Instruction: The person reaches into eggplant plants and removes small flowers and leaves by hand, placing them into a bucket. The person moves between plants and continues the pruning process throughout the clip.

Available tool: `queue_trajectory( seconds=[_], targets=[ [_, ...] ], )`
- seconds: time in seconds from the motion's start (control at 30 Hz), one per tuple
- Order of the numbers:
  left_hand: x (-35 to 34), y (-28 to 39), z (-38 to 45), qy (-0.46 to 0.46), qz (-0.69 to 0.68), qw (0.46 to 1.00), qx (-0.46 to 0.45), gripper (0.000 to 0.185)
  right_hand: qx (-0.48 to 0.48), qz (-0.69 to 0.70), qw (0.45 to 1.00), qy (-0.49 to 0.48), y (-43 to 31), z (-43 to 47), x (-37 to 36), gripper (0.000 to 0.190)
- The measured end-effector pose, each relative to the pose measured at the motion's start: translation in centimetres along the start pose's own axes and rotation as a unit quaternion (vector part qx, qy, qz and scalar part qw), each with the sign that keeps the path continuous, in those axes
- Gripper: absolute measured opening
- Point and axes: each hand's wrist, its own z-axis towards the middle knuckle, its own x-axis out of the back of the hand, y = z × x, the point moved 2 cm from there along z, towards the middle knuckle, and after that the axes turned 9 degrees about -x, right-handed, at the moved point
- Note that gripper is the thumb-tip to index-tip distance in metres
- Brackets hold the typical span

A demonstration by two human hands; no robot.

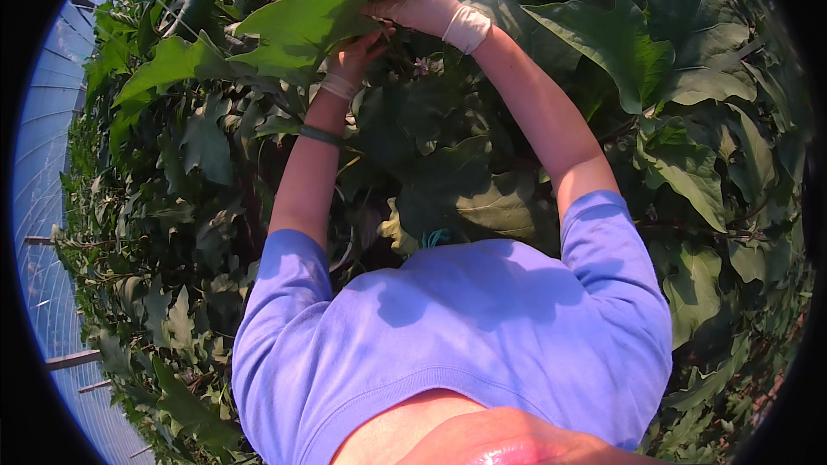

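Observation:
Both arms reach up into dense, large-lobed leafy plants, probably eggplant. My left hand (352, 55) is raised behind the lower edge of a big sunlit green leaf (303, 13); its fingers are partly hidden, and any hold cannot be told. To its upper right, my right hand (413, 3) is bent inward at the leaf's right edge, the fingertips partly covered. Whether something is between them does not show. A pale band (466, 29) circles the right wrist; the left wrist has a pale band and a dark bracelet (321, 135). Just below the hands is a small purple flower (421, 66).
Broad leaves (601, 45) crowd the right side, with stems (730, 232) among them. A yellowing leaf (397, 229) and teal string (436, 237) are near the chest. Thin cords cross the upper left. A greenhouse cover (45, 174) with frame bars curves along the left rim.

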Motion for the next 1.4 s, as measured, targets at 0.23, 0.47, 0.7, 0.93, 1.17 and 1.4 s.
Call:
queue_trajectory(
  seconds=[0.23, 0.47, 0.7, 0.93, 1.17, 1.4],
  targets=[
    [-1.2, 2.8, -0.5, -0.031, -0.163, 0.985, 0.047, 0.034, 0.004, -0.192, 0.981, 0.008, 2.3, 1.1, 2.0, 0.040],
    [-2.7, -0.1, -0.2, -0.115, -0.016, 0.990, -0.085, 0.041, -0.078, -0.141, 0.985, 0.067, 2.9, 1.6, 2.6, 0.030],
    [-4.9, -3.0, 0.1, -0.009, 0.285, 0.952, -0.115, 0.036, -0.053, 0.399, 0.910, -0.097, -0.1, -1.5, 2.1, 0.048],
    [-8.2, -0.8, 0.2, 0.033, 0.278, 0.943, -0.178, 0.033, 0.229, 0.210, 0.950, -0.040, 1.2, -2.2, 6.8, 0.049],
    [-8.0, -4.5, 1.4, 0.108, 0.570, 0.750, -0.318, 0.033, 0.021, 0.504, 0.850, 0.152, 3.4, -2.3, 8.4, 0.050],
    [-4.3, -10.1, 2.1, 0.143, 0.449, 0.862, -0.187, 0.029, -0.052, 0.272, 0.956, 0.092, 3.0, -0.3, 0.7, 0.043]
  ],
)
